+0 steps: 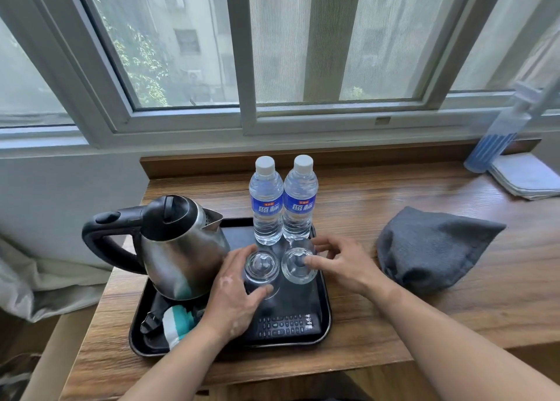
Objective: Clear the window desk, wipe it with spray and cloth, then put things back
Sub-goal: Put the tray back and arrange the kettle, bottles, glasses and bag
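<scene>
Nearest you, the front edge of the desk (394,325) runs under both forearms, and the black tray (326,309) sits close to that edge, its near left corner almost at the lip. On the tray's front strip lies a remote (286,325), partly covered by your left wrist, beside a bundled cord (177,325) with a white and teal wrap.

Your left hand (233,297) grips the left glass (262,267), thumb at the near side and fingers curled round the far side. Your right hand (342,264) holds the right glass (298,264), thumb on its top and fingers curved round its far wall. The glasses stand just beside each other on the tray.

The kettle (181,249) is close on the left, nearly touching your left hand. The two water bottles (266,200) stand touching each other right behind the glasses, so there is little room forward. To the right, bare wood lies open between the tray and the grey cloth (430,249).

Further back right, the spray bottle (497,140) leans at the corner, blurred, next to a folded cloth (527,176) cut off by the frame. The window (272,52) closes off the back.
</scene>
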`<state>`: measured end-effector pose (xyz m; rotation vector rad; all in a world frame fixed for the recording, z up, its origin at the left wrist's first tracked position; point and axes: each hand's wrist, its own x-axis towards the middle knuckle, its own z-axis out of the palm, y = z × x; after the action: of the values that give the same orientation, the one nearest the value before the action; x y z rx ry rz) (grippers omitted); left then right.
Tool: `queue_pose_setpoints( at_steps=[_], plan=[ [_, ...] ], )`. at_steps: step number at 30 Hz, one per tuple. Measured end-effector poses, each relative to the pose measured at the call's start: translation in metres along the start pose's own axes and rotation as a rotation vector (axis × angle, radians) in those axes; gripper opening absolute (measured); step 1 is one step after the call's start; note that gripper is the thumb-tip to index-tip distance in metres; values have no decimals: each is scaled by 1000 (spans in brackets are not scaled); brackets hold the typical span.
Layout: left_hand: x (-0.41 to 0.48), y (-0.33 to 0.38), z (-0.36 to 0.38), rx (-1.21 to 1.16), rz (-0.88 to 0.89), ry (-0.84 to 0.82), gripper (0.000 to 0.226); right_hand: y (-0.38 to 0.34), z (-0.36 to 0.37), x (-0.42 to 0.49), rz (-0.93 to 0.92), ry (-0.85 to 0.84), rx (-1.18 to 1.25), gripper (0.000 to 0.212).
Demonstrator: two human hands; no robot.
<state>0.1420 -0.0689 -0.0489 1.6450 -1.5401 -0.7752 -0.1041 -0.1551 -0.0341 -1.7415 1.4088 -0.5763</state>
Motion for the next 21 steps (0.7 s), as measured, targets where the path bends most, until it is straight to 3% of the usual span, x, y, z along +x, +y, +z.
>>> queue_pose_setpoints(
  at_steps=[6, 15, 21],
  plan=[
    [4, 3, 6, 55, -43, 62, 84, -3, 3, 4, 59, 30, 38, 72],
    [10, 8, 9, 15, -147, 57, 73, -3, 11, 10, 73, 128, 49, 27],
    [12, 10, 8, 39, -142, 65, 73, -5, 16, 11, 56, 158, 48, 24]
  ],
)
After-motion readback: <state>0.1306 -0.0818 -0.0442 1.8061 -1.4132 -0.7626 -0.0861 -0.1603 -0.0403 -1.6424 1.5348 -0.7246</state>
